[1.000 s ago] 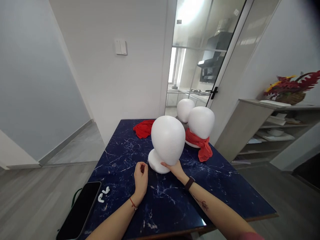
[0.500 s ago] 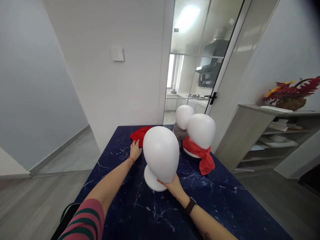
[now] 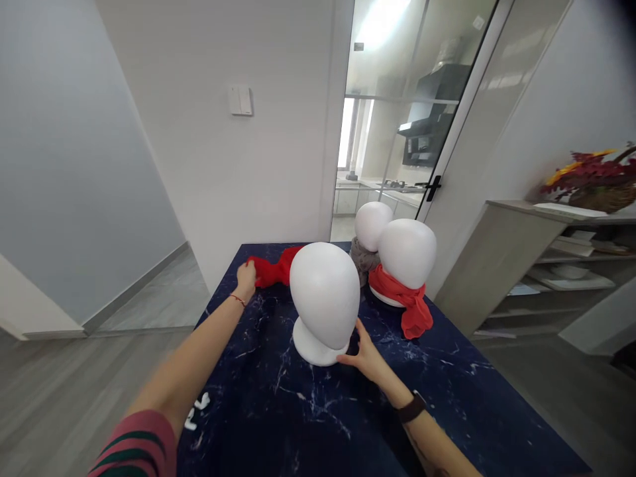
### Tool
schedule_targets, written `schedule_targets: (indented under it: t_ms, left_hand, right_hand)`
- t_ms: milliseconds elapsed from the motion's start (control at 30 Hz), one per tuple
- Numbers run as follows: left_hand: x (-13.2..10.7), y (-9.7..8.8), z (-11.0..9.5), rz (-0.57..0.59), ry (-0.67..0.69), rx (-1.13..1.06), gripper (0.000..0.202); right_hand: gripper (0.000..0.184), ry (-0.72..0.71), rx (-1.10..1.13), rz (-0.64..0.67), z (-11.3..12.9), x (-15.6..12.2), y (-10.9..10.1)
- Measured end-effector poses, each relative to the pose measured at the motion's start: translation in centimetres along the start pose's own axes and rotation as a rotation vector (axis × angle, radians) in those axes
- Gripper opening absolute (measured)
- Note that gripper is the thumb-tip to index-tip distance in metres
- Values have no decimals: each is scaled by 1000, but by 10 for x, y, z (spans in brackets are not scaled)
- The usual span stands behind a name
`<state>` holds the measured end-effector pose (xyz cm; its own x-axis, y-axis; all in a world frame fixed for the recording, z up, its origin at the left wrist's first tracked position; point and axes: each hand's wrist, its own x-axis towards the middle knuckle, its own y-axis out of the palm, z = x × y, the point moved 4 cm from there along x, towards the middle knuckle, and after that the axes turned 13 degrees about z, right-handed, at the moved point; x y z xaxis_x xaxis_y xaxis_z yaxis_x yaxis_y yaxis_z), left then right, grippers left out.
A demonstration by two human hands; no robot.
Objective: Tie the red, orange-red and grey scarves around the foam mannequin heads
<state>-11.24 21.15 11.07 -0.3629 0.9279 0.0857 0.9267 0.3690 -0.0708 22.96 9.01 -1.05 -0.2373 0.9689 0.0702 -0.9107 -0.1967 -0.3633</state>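
A white foam mannequin head stands upright on its round base in the middle of the dark blue marbled table. Beside its neck and base is my right hand, thumb and fingers spread apart; the thumb tip is at the base's edge and some fingertips are partly hidden by the head. A red scarf lies crumpled behind and left of the head. My left hand is closed on the scarf's left end, and the scarf's right part passes behind the head.
At the back right stand two more white heads: one wears a knotted red scarf, the other a grey scarf. Small white objects lie near the left table edge. A glass door and a shelf are beyond.
My left hand has closed on the red scarf and drawn its end left, stretching it out. My right hand has loosened from the head's neck and shifted slightly right. The view has shifted slightly.
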Motion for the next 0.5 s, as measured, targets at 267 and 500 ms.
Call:
schedule_targets:
  t_ms: [267,500]
  left_hand:
    - [-54,-32,-90,128,233,-486,19]
    - [-135,3,-130,377,340,-608,20]
  right_hand:
    - [39,-179,87,-84,88,-89,44]
    - [89,-283,196,121,133,-64,116]
